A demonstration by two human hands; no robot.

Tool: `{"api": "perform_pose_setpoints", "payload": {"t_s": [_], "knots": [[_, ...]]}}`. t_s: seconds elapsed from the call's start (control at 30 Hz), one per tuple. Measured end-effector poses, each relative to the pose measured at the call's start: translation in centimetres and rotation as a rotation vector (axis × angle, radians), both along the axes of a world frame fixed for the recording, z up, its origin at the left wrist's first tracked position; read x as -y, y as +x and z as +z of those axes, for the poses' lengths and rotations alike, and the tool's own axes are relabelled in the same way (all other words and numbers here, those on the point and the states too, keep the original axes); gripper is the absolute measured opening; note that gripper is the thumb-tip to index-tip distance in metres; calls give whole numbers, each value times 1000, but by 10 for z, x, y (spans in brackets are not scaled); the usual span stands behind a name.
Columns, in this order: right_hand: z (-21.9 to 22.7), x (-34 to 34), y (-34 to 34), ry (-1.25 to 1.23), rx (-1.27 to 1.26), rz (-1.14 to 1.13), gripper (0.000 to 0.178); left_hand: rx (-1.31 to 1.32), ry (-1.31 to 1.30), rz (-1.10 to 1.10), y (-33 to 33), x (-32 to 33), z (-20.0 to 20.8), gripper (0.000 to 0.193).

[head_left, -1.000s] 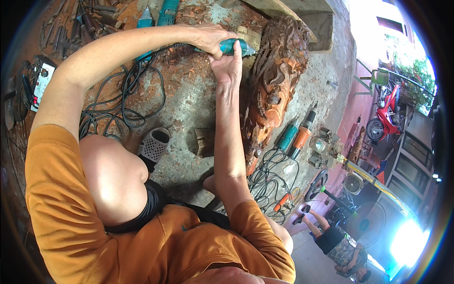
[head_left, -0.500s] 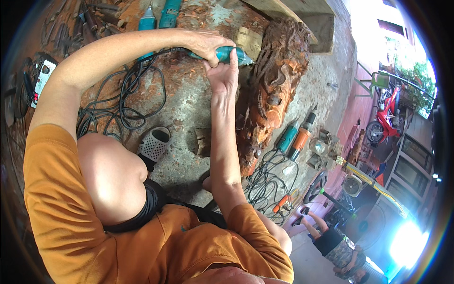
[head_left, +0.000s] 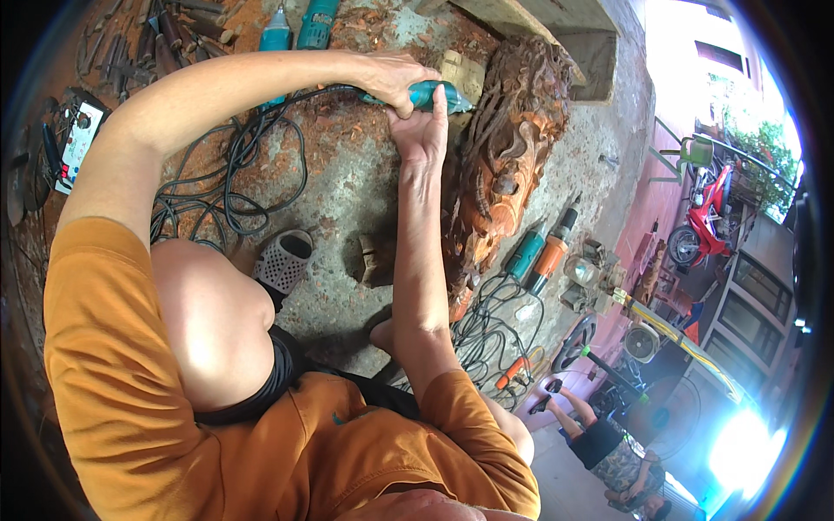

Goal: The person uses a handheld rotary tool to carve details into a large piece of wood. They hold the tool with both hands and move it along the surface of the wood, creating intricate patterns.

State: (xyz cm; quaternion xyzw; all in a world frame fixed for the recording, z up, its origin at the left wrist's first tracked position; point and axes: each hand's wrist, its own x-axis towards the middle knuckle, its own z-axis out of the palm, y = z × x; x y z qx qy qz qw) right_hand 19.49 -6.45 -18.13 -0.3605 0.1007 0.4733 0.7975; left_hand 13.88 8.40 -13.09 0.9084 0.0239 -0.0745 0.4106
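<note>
One grey concrete floor (head_left: 347, 174), strewn with reddish wood chips, is spreading under the work. At the right, a red motorcycle (head_left: 712, 217) is standing in the background, and a second person (head_left: 617, 451) in dark shorts and a patterned top is keeping to the same spot as half a second ago. A long brown wood carving (head_left: 512, 174) is lying beyond the right forearm, its far end darker and its near part more orange; it is holding its place, apart from a slight shift of the whole view. A wooden box (head_left: 599, 61) is sitting just beside its far end. Black cables (head_left: 230, 204) are looping over the floor by the left knee. An orange-and-black tool (head_left: 549, 260) is resting unmoved to the right of the carving.

The teal power tool (head_left: 426, 93) is lying crosswise in the hands, its nose pointing right, just beside the carving's left edge toward the far end; against the last frame, it is sitting slightly farther up and right and tilting less. The left hand (head_left: 387, 80) is wrapping round its body from above, gripping it. The right hand (head_left: 419, 135) is bracing from below, thumb against the tool; its fingers are hiding behind, so I cannot tell how far they are closing. Whether the tool's tip is touching wood is too small to tell.
</note>
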Motion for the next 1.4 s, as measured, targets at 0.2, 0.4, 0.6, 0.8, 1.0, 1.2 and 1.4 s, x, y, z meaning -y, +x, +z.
{"api": "perform_pose_setpoints", "payload": {"t_s": [0.2,0.4,0.6,0.8,1.0,1.2,1.4], "knots": [[1,9,-14,9,-4,-3,59,17,-1,-57,-7,2,-5,94],[1,18,-27,31,-54,-22,57,61,-35,-71,-20,7,-7,92],[2,30,-38,48,-81,-71,53,19,-89,-97,-30,16,2,91],[12,35,-50,51,-94,-101,53,-21,-133,-106,-36,20,6,91],[17,37,-60,106,-96,-77,54,-70,-116,-102,-45,19,10,92],[16,33,-64,95,-91,-31,52,-14,-132,-73,-52,16,0,91],[16,38,-59,56,-70,-49,51,-66,-117,-78,-48,22,14,91]]}}
